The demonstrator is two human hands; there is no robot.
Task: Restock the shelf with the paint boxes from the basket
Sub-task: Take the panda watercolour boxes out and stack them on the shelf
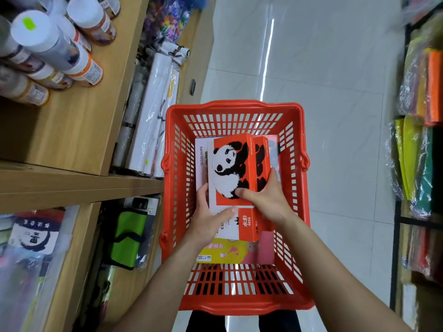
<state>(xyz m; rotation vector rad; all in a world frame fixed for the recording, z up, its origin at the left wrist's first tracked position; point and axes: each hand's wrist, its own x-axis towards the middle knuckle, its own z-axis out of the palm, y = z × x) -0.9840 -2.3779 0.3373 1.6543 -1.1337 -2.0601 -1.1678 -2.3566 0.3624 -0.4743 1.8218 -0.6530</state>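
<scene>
- Head view: a red basket (235, 106) sits low in front of the person, with the wooden shelf (72, 130) to the left.
- Both hands reach into the basket. The right hand (266, 197) clasps the panda paint box (230, 168), thumb on its face. The left hand (211, 212) grips its lower left edge.
- The box has not left the basket.
- More boxes lie beneath, among them a yellow-and-pink box (230, 254), so most of the restocking looks still ahead.
</scene>
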